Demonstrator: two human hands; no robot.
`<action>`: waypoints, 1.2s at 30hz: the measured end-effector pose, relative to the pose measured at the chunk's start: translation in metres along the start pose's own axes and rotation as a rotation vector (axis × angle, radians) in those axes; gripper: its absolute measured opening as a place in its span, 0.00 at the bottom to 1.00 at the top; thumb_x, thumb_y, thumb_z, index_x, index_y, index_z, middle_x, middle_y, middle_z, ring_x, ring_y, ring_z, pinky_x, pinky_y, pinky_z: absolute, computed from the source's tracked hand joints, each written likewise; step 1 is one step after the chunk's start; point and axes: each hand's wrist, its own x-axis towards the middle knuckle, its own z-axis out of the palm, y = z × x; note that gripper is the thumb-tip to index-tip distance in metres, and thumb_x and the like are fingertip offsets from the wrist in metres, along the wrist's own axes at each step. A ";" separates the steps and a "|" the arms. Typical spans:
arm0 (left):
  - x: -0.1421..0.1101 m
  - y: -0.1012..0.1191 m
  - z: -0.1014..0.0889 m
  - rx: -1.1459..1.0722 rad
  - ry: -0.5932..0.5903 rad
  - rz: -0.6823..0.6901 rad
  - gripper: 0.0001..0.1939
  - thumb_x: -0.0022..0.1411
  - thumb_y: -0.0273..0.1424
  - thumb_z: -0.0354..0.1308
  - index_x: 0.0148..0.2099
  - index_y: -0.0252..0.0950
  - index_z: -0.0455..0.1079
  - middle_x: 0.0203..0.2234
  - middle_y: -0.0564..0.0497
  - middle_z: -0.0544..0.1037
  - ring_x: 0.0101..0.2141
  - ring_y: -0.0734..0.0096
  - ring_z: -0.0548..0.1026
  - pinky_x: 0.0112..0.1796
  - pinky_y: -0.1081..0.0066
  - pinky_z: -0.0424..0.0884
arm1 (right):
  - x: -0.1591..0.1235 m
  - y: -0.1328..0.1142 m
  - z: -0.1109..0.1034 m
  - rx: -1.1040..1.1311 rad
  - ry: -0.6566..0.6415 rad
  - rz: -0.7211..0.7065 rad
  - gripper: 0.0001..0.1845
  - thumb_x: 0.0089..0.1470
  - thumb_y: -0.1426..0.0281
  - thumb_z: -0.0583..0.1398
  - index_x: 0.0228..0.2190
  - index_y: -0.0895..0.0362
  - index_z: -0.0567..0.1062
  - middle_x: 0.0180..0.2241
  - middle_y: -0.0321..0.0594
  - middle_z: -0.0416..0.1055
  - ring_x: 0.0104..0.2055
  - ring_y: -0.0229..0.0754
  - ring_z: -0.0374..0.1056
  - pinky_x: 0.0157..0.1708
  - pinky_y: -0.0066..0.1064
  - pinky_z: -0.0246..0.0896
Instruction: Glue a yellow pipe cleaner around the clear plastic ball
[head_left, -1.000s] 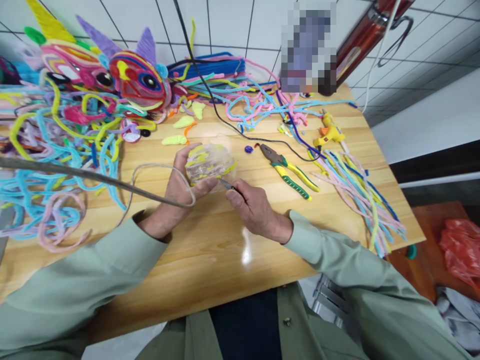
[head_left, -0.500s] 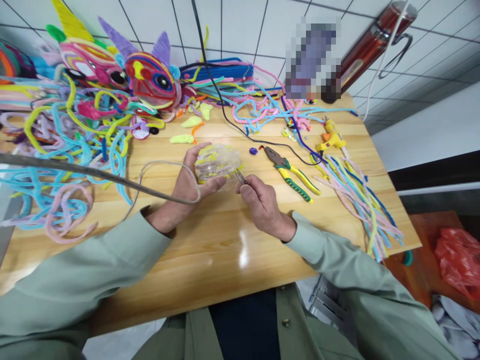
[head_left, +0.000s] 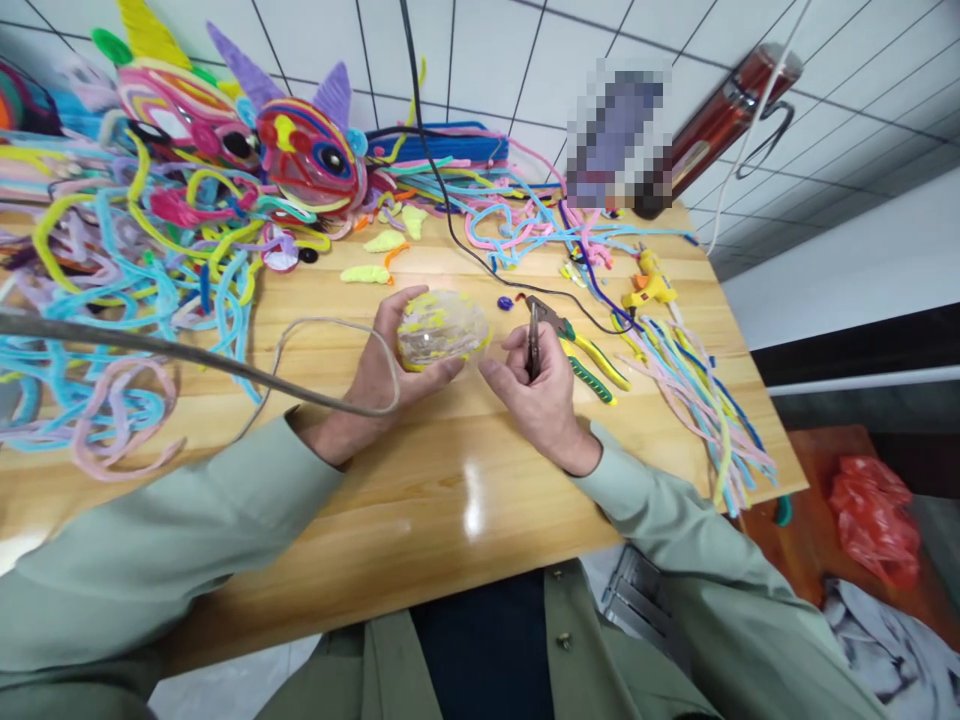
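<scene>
Presently | hands (head_left: pixel 373 375): clear shell (head_left: pixel 442 330), slim tool (head_left: pixel 533 343) | red flask (head_left: pixel 709 130): contents hidden

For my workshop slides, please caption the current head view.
Left hand holding a clear, yellow-streaked piece, right hand a slim dark tool, pliers and glue gun nearby.

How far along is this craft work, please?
Two items look done: the pink horned face and the red horned face carry eyes and coloured trim. The left hand holds a clear shell with yellow patches; the right hand holds a dark tool, apart from it. Covering and eyes probably remain: the shell's visible side shows neither.
</scene>
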 end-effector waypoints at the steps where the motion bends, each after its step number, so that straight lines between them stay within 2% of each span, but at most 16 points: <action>1: 0.000 0.001 -0.001 0.011 -0.019 0.008 0.50 0.63 0.62 0.81 0.76 0.47 0.67 0.68 0.40 0.77 0.65 0.43 0.83 0.66 0.49 0.86 | 0.000 0.000 0.002 0.006 -0.007 0.015 0.23 0.63 0.51 0.74 0.41 0.48 0.69 0.23 0.19 0.53 0.24 0.34 0.49 0.28 0.32 0.50; 5: 0.001 0.000 -0.002 0.075 -0.071 0.074 0.52 0.66 0.64 0.79 0.77 0.44 0.62 0.69 0.37 0.77 0.64 0.44 0.84 0.64 0.50 0.86 | -0.001 0.000 0.006 0.030 -0.009 0.056 0.25 0.59 0.51 0.76 0.40 0.48 0.69 0.23 0.19 0.54 0.24 0.33 0.49 0.27 0.31 0.49; 11: 0.003 -0.003 0.001 0.137 -0.065 0.116 0.53 0.66 0.68 0.76 0.76 0.43 0.61 0.70 0.37 0.77 0.65 0.44 0.83 0.64 0.51 0.85 | 0.001 0.001 0.007 0.041 0.013 0.071 0.25 0.57 0.52 0.77 0.39 0.48 0.69 0.22 0.19 0.55 0.24 0.33 0.48 0.27 0.31 0.48; 17: 0.002 -0.004 0.006 0.098 -0.029 0.109 0.51 0.65 0.62 0.79 0.76 0.45 0.63 0.71 0.37 0.76 0.69 0.40 0.81 0.69 0.46 0.82 | 0.002 0.005 0.008 0.059 0.008 0.064 0.25 0.57 0.53 0.77 0.38 0.48 0.69 0.23 0.20 0.55 0.25 0.34 0.48 0.28 0.32 0.48; 25: 0.002 0.003 0.010 0.016 -0.039 0.059 0.49 0.64 0.58 0.81 0.75 0.46 0.64 0.69 0.38 0.77 0.64 0.41 0.84 0.63 0.46 0.88 | 0.003 0.002 0.009 0.074 0.008 0.093 0.27 0.56 0.50 0.77 0.37 0.48 0.69 0.24 0.21 0.54 0.26 0.34 0.47 0.28 0.32 0.47; 28: 0.002 0.002 0.009 0.040 -0.040 0.073 0.49 0.65 0.60 0.80 0.75 0.46 0.64 0.68 0.37 0.78 0.64 0.40 0.84 0.62 0.45 0.88 | 0.003 0.001 0.008 0.077 0.000 0.101 0.27 0.55 0.50 0.78 0.36 0.48 0.69 0.24 0.21 0.55 0.26 0.34 0.47 0.28 0.32 0.47; 32: 0.001 0.001 0.006 0.100 -0.045 0.105 0.51 0.66 0.66 0.77 0.77 0.45 0.63 0.71 0.37 0.76 0.69 0.40 0.80 0.67 0.46 0.84 | 0.003 0.001 0.007 0.077 -0.010 0.109 0.28 0.56 0.49 0.78 0.36 0.48 0.68 0.24 0.21 0.55 0.26 0.34 0.47 0.28 0.32 0.47; 36: 0.001 -0.001 0.004 0.161 -0.060 0.111 0.58 0.63 0.73 0.74 0.78 0.43 0.62 0.73 0.36 0.74 0.72 0.39 0.77 0.71 0.45 0.80 | 0.003 -0.001 0.007 0.082 -0.014 0.106 0.29 0.56 0.47 0.78 0.36 0.48 0.68 0.24 0.22 0.54 0.26 0.34 0.47 0.28 0.32 0.46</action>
